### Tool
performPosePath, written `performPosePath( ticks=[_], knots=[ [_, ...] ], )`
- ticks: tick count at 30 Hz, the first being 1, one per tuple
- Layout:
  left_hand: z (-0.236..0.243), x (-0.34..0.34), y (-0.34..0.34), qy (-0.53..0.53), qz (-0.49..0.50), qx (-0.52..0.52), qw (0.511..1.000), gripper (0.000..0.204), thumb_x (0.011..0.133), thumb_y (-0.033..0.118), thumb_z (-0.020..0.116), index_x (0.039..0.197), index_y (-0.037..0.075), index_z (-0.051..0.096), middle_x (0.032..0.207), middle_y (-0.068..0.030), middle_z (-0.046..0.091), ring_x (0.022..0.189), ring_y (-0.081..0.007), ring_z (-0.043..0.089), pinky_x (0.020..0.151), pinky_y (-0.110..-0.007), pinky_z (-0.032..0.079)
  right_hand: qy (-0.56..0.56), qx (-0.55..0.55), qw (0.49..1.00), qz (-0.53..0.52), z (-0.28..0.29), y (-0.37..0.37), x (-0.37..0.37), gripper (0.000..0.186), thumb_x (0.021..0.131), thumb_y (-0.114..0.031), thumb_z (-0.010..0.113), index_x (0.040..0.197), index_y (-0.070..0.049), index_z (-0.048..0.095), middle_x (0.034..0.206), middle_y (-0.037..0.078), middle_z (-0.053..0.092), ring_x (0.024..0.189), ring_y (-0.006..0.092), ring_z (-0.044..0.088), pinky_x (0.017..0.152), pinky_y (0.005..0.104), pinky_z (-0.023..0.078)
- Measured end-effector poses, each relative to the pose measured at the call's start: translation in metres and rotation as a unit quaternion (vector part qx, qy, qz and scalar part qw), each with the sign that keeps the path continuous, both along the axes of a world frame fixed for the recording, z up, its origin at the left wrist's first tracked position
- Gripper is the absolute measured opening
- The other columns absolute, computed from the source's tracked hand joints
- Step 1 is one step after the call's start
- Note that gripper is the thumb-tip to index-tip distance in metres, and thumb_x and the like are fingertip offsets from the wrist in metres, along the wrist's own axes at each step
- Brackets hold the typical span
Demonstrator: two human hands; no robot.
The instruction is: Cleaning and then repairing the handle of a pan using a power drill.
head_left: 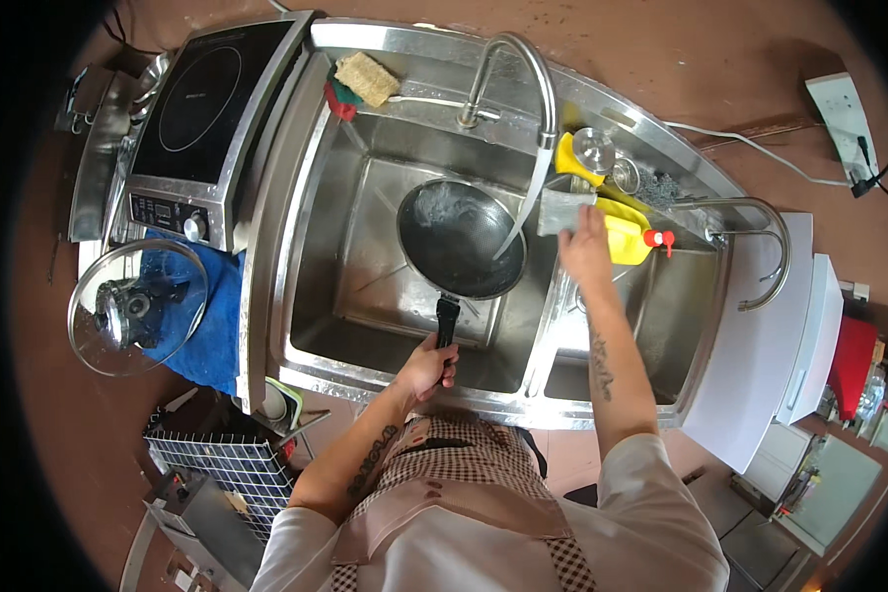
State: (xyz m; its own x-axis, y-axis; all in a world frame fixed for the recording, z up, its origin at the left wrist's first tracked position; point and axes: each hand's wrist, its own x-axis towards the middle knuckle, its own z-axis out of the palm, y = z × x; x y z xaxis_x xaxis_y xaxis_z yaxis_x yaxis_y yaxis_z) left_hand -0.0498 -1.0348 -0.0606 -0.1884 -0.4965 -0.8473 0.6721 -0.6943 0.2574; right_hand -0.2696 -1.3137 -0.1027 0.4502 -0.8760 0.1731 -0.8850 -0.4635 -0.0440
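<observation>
My left hand (427, 368) is closed round the black handle (448, 318) of a dark frying pan (454, 232), tilted over the left basin of the steel sink (316, 296). Water (535, 197) runs from the curved tap (546, 84) into the pan, whose inside looks wet with a whitish film. At the divider between the basins, my right hand (586, 247) grips a pale grey scouring pad (566, 211); its fingertips lie over the pad's edge. Just beside that hand is a yellow bottle (617, 229) with a red cap (658, 239).
A tan sponge (367, 79) sits on the sink's back left corner. Left of the sink are an induction cooker (199, 109), a blue towel (222, 326) and a glass lid (138, 308). A second tap (781, 247) arches over the right end, and a yellow-handled brush (574, 163) lies behind.
</observation>
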Motion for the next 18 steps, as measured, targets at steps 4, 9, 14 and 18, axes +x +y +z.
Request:
performPosePath(
  ticks=[4, 9, 14, 18],
  knots=[
    [-0.002, 0.003, 0.005, 0.003, 0.003, 0.003, 1.0, 0.017, 0.094, 0.009, 0.055, 0.109, 0.007, 0.047, 0.08, -0.0035, 0.051, 0.058, -0.0115, 0.048, 0.048, -0.028, 0.041, 0.036, 0.044, 0.997, -0.043, 0.023, 0.021, 0.021, 0.06, 0.084, -0.025, 0.064, 0.135, 0.003, 0.047, 0.136, 0.017, 0.047, 0.125, 0.0359, 0.043, 0.102, 0.0502, 0.036],
    [0.028, 0.0, -0.026, -0.04, -0.017, -0.073, 0.996, 0.036, 0.097, 0.015, 0.053, 0.13, 0.003, 0.044, 0.108, -0.0123, 0.061, 0.076, -0.0185, 0.063, 0.059, -0.029, 0.047, -0.238, 0.127, 0.963, 0.003, 0.081, -0.011, 0.083, 0.03, 0.09, -0.026, 0.061, 0.105, 0.0, 0.063, 0.097, 0.015, 0.061, 0.092, 0.033, 0.06, 0.079, 0.0426, 0.048],
    [0.077, 0.002, -0.095, -0.037, 0.036, -0.151, 0.987, 0.052, 0.101, 0.033, 0.046, 0.141, 0.003, 0.035, 0.125, -0.0154, 0.056, 0.103, -0.024, 0.063, 0.082, -0.035, 0.049, -0.365, 0.59, 0.716, -0.081, 0.126, -0.026, 0.142, 0.032, 0.096, -0.032, 0.057, 0.081, -0.004, 0.062, 0.063, 0.006, 0.057, 0.062, 0.0196, 0.059, 0.06, 0.0313, 0.047],
    [0.09, -0.004, -0.158, -0.107, 0.128, -0.245, 0.955, 0.083, 0.096, 0.068, 0.032, 0.143, 0.0, 0.029, 0.125, -0.0229, 0.054, 0.122, -0.0295, 0.052, 0.103, -0.043, 0.038, -0.477, 0.637, 0.603, -0.051, 0.12, -0.029, 0.151, 0.033, 0.096, -0.032, 0.057, 0.078, -0.005, 0.06, 0.066, 0.004, 0.056, 0.058, 0.0125, 0.054, 0.049, 0.0275, 0.043]
  ],
)
